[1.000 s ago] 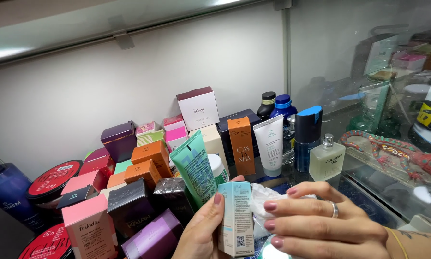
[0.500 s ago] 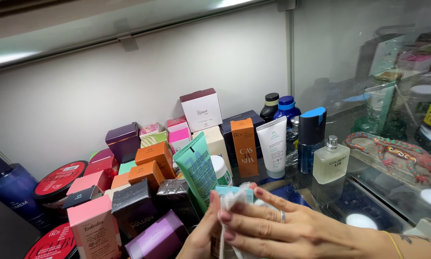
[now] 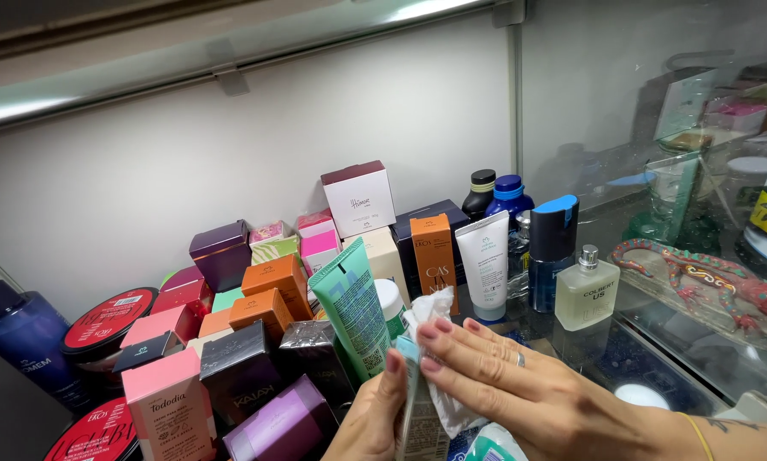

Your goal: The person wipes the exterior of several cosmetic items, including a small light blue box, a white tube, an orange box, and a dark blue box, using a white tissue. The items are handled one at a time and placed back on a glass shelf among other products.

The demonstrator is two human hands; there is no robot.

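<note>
Wiping a slim pale box (image 3: 419, 410) with a white cloth (image 3: 439, 376), low and centre, in front of the crowded shelf. Left hand (image 3: 368, 418) gripping the box's edge, thumb up its side; right hand (image 3: 520, 388) lying flat, pressing the cloth against its face. Judging the cleaning to be midway; next calling for turning the box to reach another side, probably.

Standing behind, largest first: dark blue bottle (image 3: 20, 341) at far left, red round tins (image 3: 106, 318), white box with maroon top (image 3: 360, 198) at the back, green tube (image 3: 351, 306), white tube (image 3: 486, 263), orange box (image 3: 435, 256), clear square perfume bottle (image 3: 585, 290).
</note>
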